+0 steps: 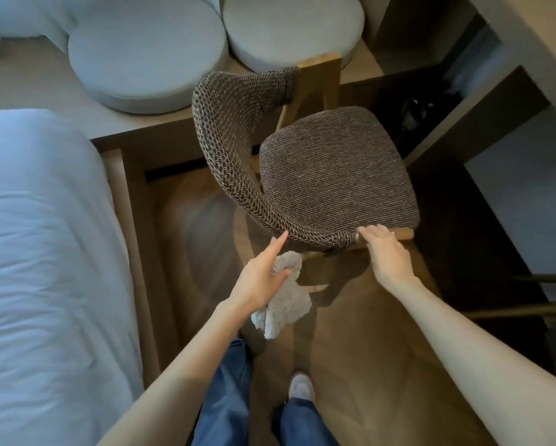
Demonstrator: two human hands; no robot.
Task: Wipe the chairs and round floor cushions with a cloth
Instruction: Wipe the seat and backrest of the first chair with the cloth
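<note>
**Hands at the chair's near edge, cloth in the left**

The chair, covered in brown woven fabric, stands on the wood floor in the middle of the view. Its curved backrest wraps round the left and near sides of the seat.

The left hand holds a pale grey cloth bunched under its curled lower fingers. The cloth hangs below the palm, clear of the chair. The index finger points straight out and touches the lower edge of the backrest.

The right hand lies over the near right end of the backrest, where a bit of wooden frame shows. Whether its fingers curl round the frame cannot be told.

Two round cushions lie side by side on a low platform at the far side. A bed with white bedding fills the left. Jeans and a shoe show at the near edge.
</note>
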